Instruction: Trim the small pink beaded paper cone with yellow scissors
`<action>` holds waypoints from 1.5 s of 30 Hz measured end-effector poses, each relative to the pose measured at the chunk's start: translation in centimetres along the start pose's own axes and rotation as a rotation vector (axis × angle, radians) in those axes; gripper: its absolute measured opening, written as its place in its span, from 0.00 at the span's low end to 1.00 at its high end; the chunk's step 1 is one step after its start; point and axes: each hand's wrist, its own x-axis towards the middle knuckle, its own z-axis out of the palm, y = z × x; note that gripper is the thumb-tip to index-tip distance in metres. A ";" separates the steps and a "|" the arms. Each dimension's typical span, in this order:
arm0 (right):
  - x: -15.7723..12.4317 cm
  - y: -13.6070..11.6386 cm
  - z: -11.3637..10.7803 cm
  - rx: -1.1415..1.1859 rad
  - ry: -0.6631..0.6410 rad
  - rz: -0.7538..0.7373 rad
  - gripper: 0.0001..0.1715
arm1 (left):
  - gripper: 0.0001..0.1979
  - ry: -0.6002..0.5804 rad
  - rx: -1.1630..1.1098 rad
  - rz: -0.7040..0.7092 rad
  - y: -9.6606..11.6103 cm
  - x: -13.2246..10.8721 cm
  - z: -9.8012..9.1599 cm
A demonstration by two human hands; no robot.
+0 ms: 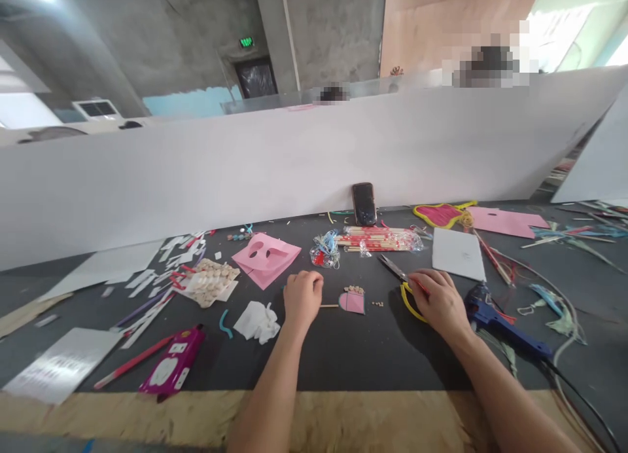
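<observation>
My left hand point(303, 296) is curled into a loose fist on the black mat, at the left end of a thin wooden stick that carries a small pink fan-shaped piece point(352, 301). My right hand point(438, 300) lies over the yellow handles of a pair of scissors point(398, 277), its fingers closed around them; the blades point up and left. A few tiny beads point(377, 304) lie between the two hands.
A blue glue gun point(495, 321) with its cable lies just right of my right hand. Behind are a pink sheet with cut-outs point(265, 258), a pack of sticks point(380, 238), a white card point(458, 253), a phone point(364, 203) against the white partition, and a crumpled tissue point(257, 322).
</observation>
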 end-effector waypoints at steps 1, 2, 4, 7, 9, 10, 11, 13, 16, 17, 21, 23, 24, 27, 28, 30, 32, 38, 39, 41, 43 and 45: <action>0.1 0.0 0.2 0.033 0.008 -0.013 0.14 | 0.12 -0.004 0.023 -0.041 -0.2 0.5 -0.1; 0.1 -0.1 0.3 0.063 0.014 -0.022 0.14 | 0.12 -0.014 0.046 -0.078 -0.5 1.2 -0.2; 0.1 0.0 0.6 0.114 0.024 -0.027 0.13 | 0.12 -0.057 0.093 -0.130 -0.8 2.5 -0.3; -0.1 0.1 0.5 0.166 0.036 -0.011 0.13 | 0.10 -0.162 0.154 -0.157 -0.8 4.4 -0.2; -0.1 0.2 0.2 0.187 0.034 0.005 0.13 | 0.12 -0.237 0.192 -0.157 -0.6 5.4 0.0; -0.1 0.2 0.0 0.194 0.028 0.013 0.13 | 0.13 -0.267 0.211 -0.154 -0.5 5.7 0.1; -0.2 0.2 -0.2 0.200 0.020 0.020 0.13 | 0.14 -0.291 0.229 -0.149 -0.3 5.9 0.3; -0.2 0.0 -0.5 0.206 0.003 0.035 0.13 | 0.15 -0.316 0.258 -0.132 -0.1 6.1 0.4; -0.2 -0.4 -1.0 0.205 -0.022 0.051 0.13 | 0.15 -0.304 0.276 -0.084 0.2 6.0 0.2; -0.2 -0.7 -1.1 0.204 -0.034 0.053 0.14 | 0.13 -0.287 0.272 -0.061 0.4 5.7 0.0; -0.1 -1.9 -1.5 0.211 -0.155 -0.003 0.15 | 0.09 -0.185 0.191 0.098 1.8 3.0 -0.6; 0.0 -2.6 -1.3 0.221 -0.262 -0.074 0.16 | 0.09 -0.141 0.118 0.211 3.0 0.7 -0.3; 0.0 -3.0 -1.1 0.223 -0.315 -0.112 0.16 | 0.09 -0.124 0.082 0.266 3.6 -0.5 0.1; 0.0 -4.1 -0.2 0.199 -0.423 -0.184 0.19 | 0.08 -0.094 -0.008 0.381 5.2 -3.4 1.7; -0.1 -4.3 0.1 0.186 -0.438 -0.190 0.20 | 0.07 -0.087 -0.031 0.402 5.5 -4.1 2.3; -0.3 -4.6 0.6 0.167 -0.449 -0.188 0.21 | 0.08 -0.075 -0.070 0.433 5.8 -4.7 3.3; -0.6 -4.7 0.8 0.178 -0.463 -0.201 0.21 | 0.09 -0.069 -0.103 0.458 5.6 -4.8 4.0; -0.8 -3.8 0.2 0.261 -0.466 -0.189 0.22 | 0.09 -0.051 -0.201 0.461 4.5 -4.2 4.6; -0.8 -3.7 0.2 0.262 -0.456 -0.173 0.23 | 0.09 -0.043 -0.212 0.452 4.3 -4.2 4.6; -0.8 -3.6 0.3 0.253 -0.445 -0.151 0.25 | 0.11 -0.029 -0.207 0.439 4.0 -4.2 4.6; -0.8 -3.7 0.6 0.233 -0.451 -0.145 0.27 | 0.14 -0.014 -0.175 0.442 3.8 -4.2 4.6; -0.9 -4.0 1.0 0.218 -0.466 -0.151 0.29 | 0.16 -0.007 -0.142 0.455 3.7 -4.3 4.6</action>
